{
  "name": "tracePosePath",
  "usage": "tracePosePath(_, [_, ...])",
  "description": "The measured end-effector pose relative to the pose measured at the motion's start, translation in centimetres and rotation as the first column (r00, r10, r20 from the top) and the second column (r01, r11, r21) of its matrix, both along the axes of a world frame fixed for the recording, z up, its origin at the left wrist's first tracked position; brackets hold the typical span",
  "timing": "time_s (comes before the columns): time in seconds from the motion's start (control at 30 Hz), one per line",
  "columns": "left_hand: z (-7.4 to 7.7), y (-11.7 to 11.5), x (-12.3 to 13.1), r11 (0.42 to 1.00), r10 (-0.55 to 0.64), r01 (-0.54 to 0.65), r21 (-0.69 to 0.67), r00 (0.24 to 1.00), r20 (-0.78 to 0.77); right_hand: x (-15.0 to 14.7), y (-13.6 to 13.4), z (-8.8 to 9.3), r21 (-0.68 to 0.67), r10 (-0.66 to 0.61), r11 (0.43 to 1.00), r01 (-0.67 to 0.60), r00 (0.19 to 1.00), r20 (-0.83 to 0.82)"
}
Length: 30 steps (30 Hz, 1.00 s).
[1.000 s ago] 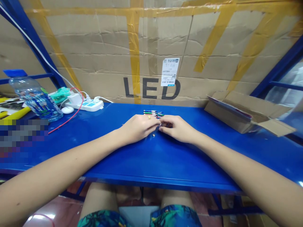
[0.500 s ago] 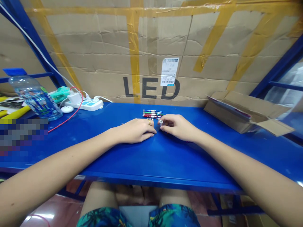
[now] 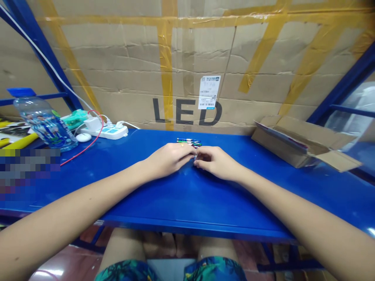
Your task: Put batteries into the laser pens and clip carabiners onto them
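Above the blue table [image 3: 175,195], my two hands meet at the fingertips. My right hand [image 3: 216,160] pinches a small, clear or silvery piece [image 3: 195,157] between thumb and fingers; its exact kind is too small to tell. My left hand [image 3: 172,158], with a ring on one finger, is closed, thumb against fingers, with its tips at that piece. Whatever it grips is hidden. Just behind the hands lies a row of slim metallic pen-like sticks [image 3: 187,141], blue and green ones showing, the others covered by my left hand.
To the left stand a plastic bottle [image 3: 47,121] with a blue cap, a white power strip [image 3: 113,132] with plugs, and a red cable [image 3: 84,147]. An open cardboard box [image 3: 281,146] lies at the right. Behind the table rises a large taped carton [image 3: 131,78] marked LED.
My left hand has lifted and moved forward and right to meet my right hand, covering more of the sticks. My right hand has shifted slightly left with the small piece.
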State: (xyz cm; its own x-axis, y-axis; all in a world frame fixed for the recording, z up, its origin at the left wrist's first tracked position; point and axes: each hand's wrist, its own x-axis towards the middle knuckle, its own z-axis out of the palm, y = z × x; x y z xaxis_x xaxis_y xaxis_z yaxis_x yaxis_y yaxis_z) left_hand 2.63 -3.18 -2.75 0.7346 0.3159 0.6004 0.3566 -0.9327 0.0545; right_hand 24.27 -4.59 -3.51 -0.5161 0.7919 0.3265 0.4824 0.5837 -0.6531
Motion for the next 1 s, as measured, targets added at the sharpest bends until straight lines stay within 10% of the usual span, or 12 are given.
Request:
tracePosePath(0.23, [0.5,0.1,0.0,0.994,0.045,-0.039,-0.105,0.997,0.055,-0.9,0.0,0.3,-0.171,-0.004,0.985,-0.018,0.991,-0.132])
tracePosePath(0.6, [2.0,1.9,-2.1,0.921,0.313,-0.145,-0.361,0.827,0.467,-6.0,1.8,1.0,0.077,-0.236,0.962,0.26,0.943,-0.235])
tracePosePath(0.83, [2.3,4.0,-3.1,0.852,0.405,0.091,-0.516,0.51,0.759,-9.0,1.9,0.4,0.265,-0.165,0.958,0.108,0.965,0.204])
tracePosePath(1.0, [2.3,4.0,-2.8,0.79,0.492,0.141,-0.597,0.436,0.754,-9.9,1.9,-0.3,0.257,-0.114,0.967,0.004,0.902,0.417])
